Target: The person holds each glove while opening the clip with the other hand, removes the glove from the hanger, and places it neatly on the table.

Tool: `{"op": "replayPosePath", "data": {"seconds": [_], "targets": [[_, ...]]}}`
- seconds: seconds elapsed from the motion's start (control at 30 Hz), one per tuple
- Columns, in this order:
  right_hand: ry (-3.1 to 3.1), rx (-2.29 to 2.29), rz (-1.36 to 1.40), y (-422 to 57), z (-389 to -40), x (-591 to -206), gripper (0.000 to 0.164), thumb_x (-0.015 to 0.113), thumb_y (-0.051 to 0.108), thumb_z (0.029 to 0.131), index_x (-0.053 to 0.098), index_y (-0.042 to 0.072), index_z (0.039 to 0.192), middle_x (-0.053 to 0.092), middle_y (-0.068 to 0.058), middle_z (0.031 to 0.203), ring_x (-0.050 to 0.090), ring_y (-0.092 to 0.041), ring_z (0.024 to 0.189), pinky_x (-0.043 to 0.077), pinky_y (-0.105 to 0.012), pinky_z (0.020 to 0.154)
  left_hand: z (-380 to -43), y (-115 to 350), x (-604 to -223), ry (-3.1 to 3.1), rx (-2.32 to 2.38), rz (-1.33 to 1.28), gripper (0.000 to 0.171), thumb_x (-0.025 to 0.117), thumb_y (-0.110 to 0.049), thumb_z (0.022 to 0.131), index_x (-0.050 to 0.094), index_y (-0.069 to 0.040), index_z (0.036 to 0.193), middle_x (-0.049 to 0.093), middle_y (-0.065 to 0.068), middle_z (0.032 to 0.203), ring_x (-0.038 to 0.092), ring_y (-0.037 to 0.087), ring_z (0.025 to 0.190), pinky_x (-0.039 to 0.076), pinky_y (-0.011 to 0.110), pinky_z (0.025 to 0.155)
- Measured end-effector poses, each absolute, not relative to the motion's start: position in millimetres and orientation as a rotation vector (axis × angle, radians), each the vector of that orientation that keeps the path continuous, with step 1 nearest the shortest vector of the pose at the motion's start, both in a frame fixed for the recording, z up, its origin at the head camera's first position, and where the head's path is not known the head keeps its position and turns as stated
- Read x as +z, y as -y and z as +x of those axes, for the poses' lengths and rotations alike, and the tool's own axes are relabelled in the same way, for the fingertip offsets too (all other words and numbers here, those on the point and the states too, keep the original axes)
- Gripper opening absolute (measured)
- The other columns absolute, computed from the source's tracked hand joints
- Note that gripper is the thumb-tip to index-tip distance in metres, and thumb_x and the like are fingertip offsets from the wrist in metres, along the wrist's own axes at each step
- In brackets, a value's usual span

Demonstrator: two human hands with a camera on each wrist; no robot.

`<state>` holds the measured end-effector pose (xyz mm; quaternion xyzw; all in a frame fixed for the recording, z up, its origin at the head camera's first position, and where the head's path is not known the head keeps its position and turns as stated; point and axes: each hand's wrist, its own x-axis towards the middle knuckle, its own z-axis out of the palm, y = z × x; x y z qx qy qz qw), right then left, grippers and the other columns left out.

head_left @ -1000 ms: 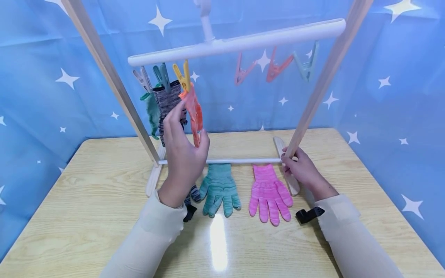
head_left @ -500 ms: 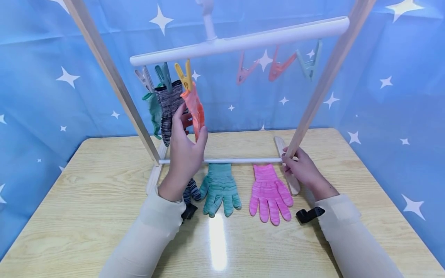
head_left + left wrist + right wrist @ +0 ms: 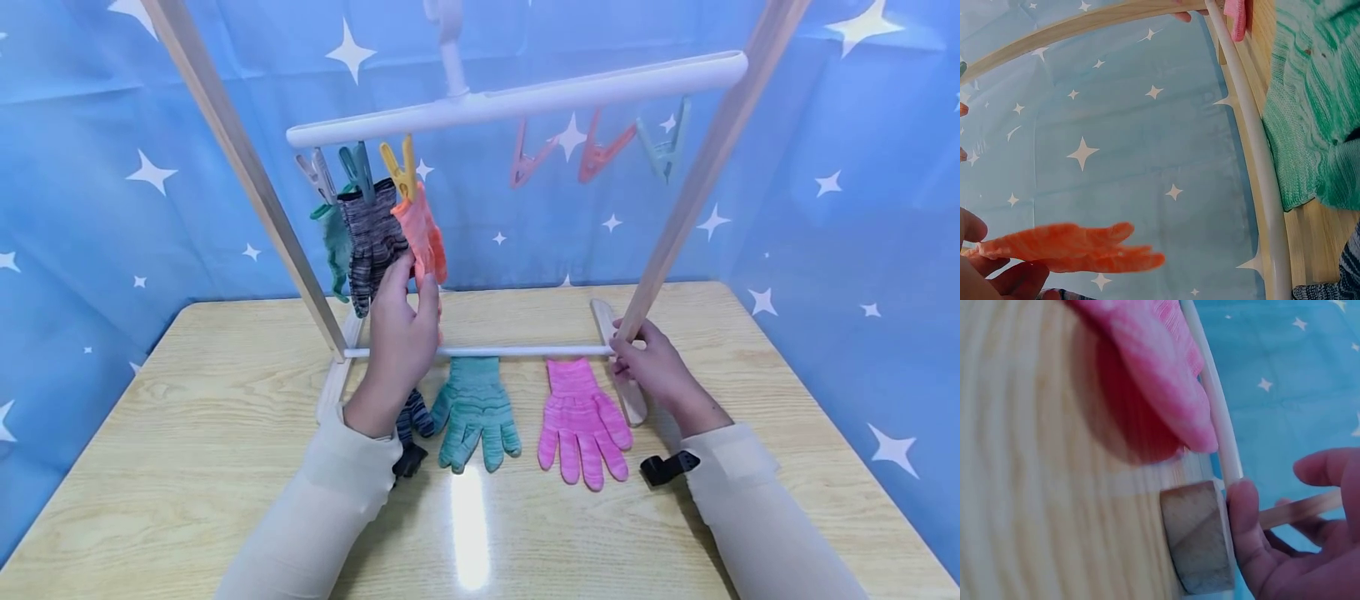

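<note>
My left hand (image 3: 402,325) pinches the orange glove (image 3: 419,223) between thumb and fingers. A yellow clothespin (image 3: 402,171) holds that glove's cuff under the white hanger bar (image 3: 517,100). In the left wrist view the orange glove (image 3: 1079,247) stretches out beyond the fingertips. Beside it hang a black-and-grey glove (image 3: 371,229) on a teal clothespin (image 3: 357,171) and a green glove (image 3: 336,243) on a grey clothespin (image 3: 318,175). My right hand (image 3: 654,367) grips the foot of the right wooden post (image 3: 686,196); the right wrist view shows fingers around this post (image 3: 1300,509).
On the table (image 3: 187,433) lie a green glove (image 3: 480,408), a pink glove (image 3: 577,417) and a dark striped glove (image 3: 415,413) partly behind my left arm. Two pink clothespins (image 3: 597,154) and a pale teal one (image 3: 663,150) hang at right. A white rod (image 3: 525,351) joins the posts.
My left hand has slid down the orange glove, from just below the cuff to lower on it. The right hand stays at the post.
</note>
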<state>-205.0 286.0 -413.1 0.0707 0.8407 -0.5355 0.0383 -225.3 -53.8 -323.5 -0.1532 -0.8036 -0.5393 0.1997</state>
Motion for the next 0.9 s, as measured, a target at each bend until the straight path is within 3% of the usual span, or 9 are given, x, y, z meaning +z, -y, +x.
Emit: {"op": "replayPosePath", "data": {"seconds": [0.13,0.33,0.47,0.67,0.9], "targets": [[-2.6,-1.628,0.242,-284.3,-202.9,-408.8,0.057,0.044,0.023,0.106,0.024,0.003,0.155,0.04,-0.021,0.127,0.065,-0.021,0.086,0.058,-0.027,0.074,-223.7,53.5,-323.6,2.236,-1.522,-0.447,0.04,0.044,-0.019,0.107,0.048,-0.007,0.145,0.056,0.011,0.126,0.053,0.023,0.116,0.046,0.043,0.102],[-2.697,-1.651,0.236,-282.0,-200.1,-398.9,0.059,0.045,0.027,0.105,0.021,0.004,0.154,0.037,-0.027,0.139,0.065,-0.019,0.084,0.058,-0.029,0.07,-224.3,52.6,-322.7,2.205,-1.543,-0.483,0.04,0.046,-0.02,0.106,0.049,-0.008,0.144,0.057,0.009,0.132,0.053,0.02,0.121,0.044,0.043,0.107],[-2.762,-1.736,0.252,-279.2,-196.8,-391.5,0.056,0.047,0.028,0.104,0.025,0.005,0.15,0.039,-0.021,0.14,0.066,-0.016,0.078,0.058,-0.029,0.065,-224.1,52.8,-323.0,2.199,-1.542,-0.482,0.039,0.046,-0.018,0.106,0.05,-0.007,0.143,0.057,0.008,0.134,0.053,0.019,0.123,0.045,0.044,0.107],[-2.874,-1.978,0.367,-273.3,-194.6,-383.4,0.042,0.052,0.026,0.101,0.042,0.013,0.14,0.048,0.005,0.121,0.063,-0.01,0.066,0.053,-0.023,0.057,-224.9,52.6,-321.3,2.195,-1.546,-0.481,0.038,0.047,-0.018,0.106,0.05,-0.007,0.142,0.057,0.009,0.134,0.054,0.019,0.122,0.047,0.041,0.104],[-2.907,-2.145,0.448,-267.4,-191.6,-379.8,0.015,0.056,0.021,0.098,0.051,0.02,0.112,0.049,0.007,0.102,0.059,-0.007,0.057,0.049,-0.021,0.053,-223.1,53.1,-322.3,2.197,-1.557,-0.468,0.038,0.048,-0.019,0.105,0.051,-0.006,0.141,0.059,0.009,0.13,0.056,0.02,0.118,0.051,0.041,0.1]]}}
